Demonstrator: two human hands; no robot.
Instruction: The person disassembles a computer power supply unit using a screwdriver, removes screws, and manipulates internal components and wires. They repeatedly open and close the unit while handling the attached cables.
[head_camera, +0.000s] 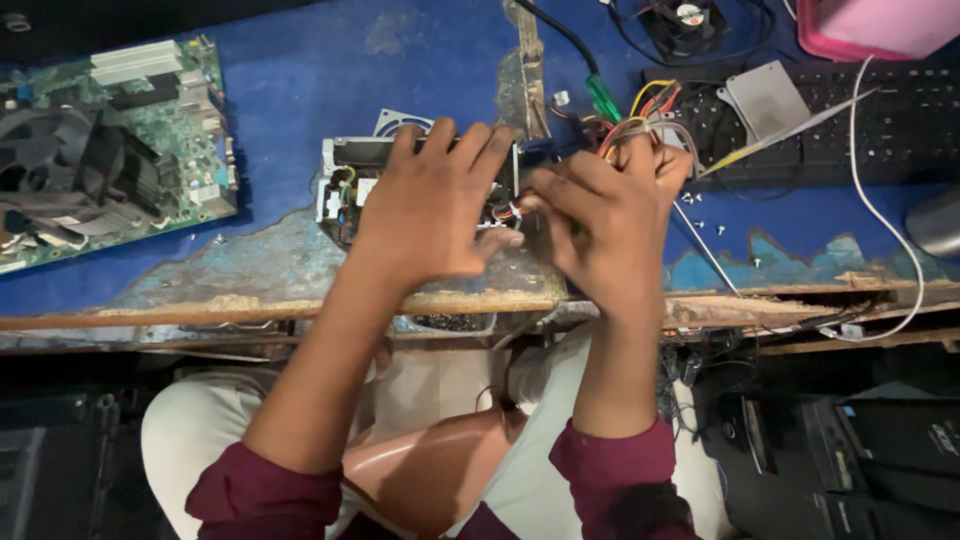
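Open power supply (350, 185) sits on the blue bench (300, 80), close to its worn front edge. Left hand (430, 205) lies flat over the box, fingers (470, 150) spread across its top, pinning it down. Right hand (610, 215) works at the box's right end; its fingers are pressed together around the coloured wire bundle (640, 115) where it leaves the case, though the exact pinch is hidden behind the knuckles.

Risks, as judged:
- Hard tug on the bundle could tear wires off the board inside.
- Box is near the crumbling edge; a slip of the left hand could send it off into the lap.
- Loose screws (705, 228) lie just right of the hands; a sweep of the wrist could scatter them.
- Green screwdriver (602, 98) touches the bundle and could get dragged along.
- Motherboard (120, 150) lies well apart, left.
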